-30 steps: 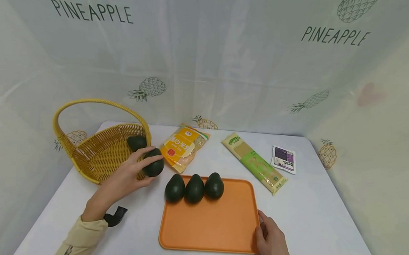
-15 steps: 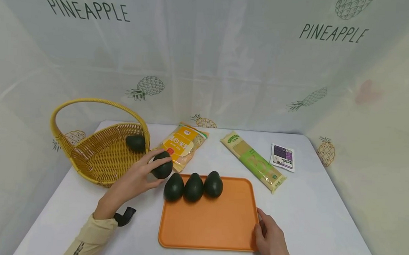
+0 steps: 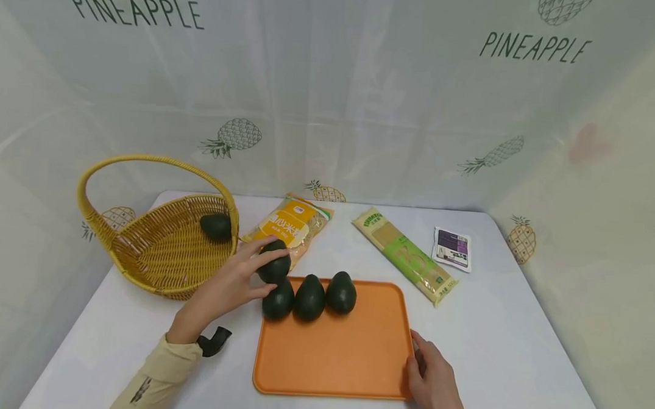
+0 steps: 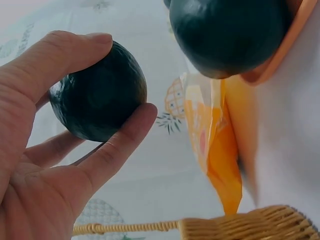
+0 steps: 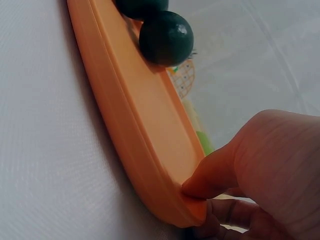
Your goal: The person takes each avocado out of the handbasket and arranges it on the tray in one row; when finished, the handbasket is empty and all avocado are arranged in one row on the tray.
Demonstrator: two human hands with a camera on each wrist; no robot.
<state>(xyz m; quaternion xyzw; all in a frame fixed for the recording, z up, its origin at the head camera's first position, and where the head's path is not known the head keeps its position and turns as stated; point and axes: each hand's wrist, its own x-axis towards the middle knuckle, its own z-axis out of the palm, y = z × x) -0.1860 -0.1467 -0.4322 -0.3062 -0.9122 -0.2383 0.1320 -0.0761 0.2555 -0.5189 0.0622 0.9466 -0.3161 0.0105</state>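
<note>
Wicker basket (image 3: 177, 262): holding one avocado (image 3: 215, 227). Left hand (image 3: 232, 281): you are pinching another avocado (image 3: 276, 269) near the orange tray (image 3: 331, 360)'s far-left corner. Tray: bearing three avocados (image 3: 309, 298), rowed at back, probably saving space. Right hand (image 3: 436, 380): you are gripping the tray's right rim, likely steadying it.

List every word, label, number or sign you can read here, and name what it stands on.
"PINEAPPLE": backdrop, upper left.
"PINEAPPLE": backdrop, upper right.
"心米": yellow bag; other print unclear.
Green packet: lettering too small to read.
Purple-and-white sachet: too small to read.
Left sleeve: mark too blurred to read.
</note>
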